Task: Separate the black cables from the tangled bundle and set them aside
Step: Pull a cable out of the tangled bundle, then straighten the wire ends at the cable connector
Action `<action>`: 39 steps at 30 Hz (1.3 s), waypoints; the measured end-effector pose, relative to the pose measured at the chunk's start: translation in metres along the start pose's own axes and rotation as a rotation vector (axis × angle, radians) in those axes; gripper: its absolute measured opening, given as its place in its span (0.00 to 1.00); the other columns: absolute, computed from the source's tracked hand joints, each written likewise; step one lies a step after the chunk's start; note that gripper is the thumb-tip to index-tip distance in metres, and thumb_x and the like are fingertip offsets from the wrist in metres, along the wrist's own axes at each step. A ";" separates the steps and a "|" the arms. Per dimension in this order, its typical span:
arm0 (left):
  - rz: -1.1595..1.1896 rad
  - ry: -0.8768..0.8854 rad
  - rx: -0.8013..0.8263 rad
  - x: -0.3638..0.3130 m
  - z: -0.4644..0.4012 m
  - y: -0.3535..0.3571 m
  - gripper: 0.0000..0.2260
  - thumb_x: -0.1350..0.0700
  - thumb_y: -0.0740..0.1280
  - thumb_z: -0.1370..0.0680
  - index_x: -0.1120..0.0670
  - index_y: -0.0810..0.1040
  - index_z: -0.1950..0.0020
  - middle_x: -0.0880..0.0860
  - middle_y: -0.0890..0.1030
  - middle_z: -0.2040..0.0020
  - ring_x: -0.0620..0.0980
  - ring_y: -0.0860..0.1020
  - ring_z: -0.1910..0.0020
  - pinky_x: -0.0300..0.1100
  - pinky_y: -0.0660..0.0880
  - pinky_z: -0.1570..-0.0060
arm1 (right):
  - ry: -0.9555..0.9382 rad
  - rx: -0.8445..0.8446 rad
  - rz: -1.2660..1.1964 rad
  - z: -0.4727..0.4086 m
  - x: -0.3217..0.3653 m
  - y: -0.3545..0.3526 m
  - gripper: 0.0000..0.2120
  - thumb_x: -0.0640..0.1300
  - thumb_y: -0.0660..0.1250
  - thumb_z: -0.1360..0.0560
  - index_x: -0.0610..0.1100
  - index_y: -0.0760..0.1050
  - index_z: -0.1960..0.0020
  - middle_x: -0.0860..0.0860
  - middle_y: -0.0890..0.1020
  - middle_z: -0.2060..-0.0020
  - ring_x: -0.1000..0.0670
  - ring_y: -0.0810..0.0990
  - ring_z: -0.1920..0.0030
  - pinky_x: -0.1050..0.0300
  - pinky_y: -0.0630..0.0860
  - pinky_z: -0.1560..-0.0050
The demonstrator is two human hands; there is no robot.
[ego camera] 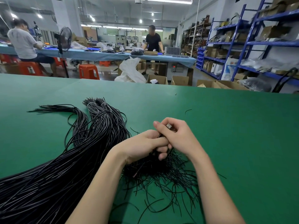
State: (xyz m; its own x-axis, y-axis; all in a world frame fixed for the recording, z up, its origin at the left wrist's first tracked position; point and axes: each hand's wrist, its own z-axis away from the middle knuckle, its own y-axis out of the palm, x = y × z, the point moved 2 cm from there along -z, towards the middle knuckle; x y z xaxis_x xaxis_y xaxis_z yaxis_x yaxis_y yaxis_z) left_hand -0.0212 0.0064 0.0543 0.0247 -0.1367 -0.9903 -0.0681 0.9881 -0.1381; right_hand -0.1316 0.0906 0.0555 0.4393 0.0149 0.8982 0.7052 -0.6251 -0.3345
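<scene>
The tangled bundle lies on the green table just in front of the person, a loose nest of thin, short black cables whose ends splay out toward the near edge in all directions; one strand in it shows a reddish-brown tint, though what it is cannot be told; to the left lie the long black cables, glossy and running roughly parallel in a thick sheaf from the lower left corner up toward the middle of the table, where they split into several bunches, two of them bound near their tips with pale ties; a single short offcut lies apart on the bare cloth farther right; the left hand is curled over the top of the tangle and grips a clutch of strands; the right hand touches it, fingers bent round a thin strand, with a small grey object between its fingertips; no writing or label is legible anywhere.
</scene>
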 end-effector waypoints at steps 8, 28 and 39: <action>-0.313 0.050 -0.221 -0.005 -0.003 -0.005 0.12 0.57 0.60 0.15 0.55 0.78 0.55 0.48 0.77 0.67 0.52 0.73 0.60 0.44 0.70 0.54 | 0.031 -0.092 0.077 -0.001 -0.011 -0.014 0.20 0.61 0.69 0.23 0.50 0.77 0.68 0.52 0.79 0.75 0.53 0.76 0.73 0.57 0.74 0.62; 0.135 -0.033 -0.445 0.011 -0.017 0.003 0.14 0.51 0.52 0.13 0.59 0.71 0.45 0.56 0.73 0.55 0.51 0.81 0.67 0.44 0.82 0.65 | 0.153 -0.064 0.010 0.001 -0.011 -0.018 0.06 0.49 0.72 0.22 0.48 0.86 0.51 0.49 0.85 0.70 0.50 0.85 0.71 0.64 0.79 0.66; -0.044 -0.099 -0.279 0.007 -0.010 0.006 0.17 0.47 0.51 0.13 0.56 0.73 0.46 0.48 0.74 0.66 0.44 0.68 0.74 0.35 0.58 0.75 | 0.188 -0.047 -0.164 -0.003 -0.017 -0.018 0.14 0.52 0.73 0.23 0.41 0.85 0.56 0.48 0.79 0.70 0.52 0.71 0.72 0.64 0.68 0.74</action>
State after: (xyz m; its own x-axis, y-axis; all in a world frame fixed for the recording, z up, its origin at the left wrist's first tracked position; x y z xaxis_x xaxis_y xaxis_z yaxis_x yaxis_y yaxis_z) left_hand -0.0317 0.0104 0.0463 0.1302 -0.1574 -0.9789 -0.3356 0.9220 -0.1928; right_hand -0.1534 0.0995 0.0470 0.2065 -0.0233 0.9782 0.7299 -0.6621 -0.1698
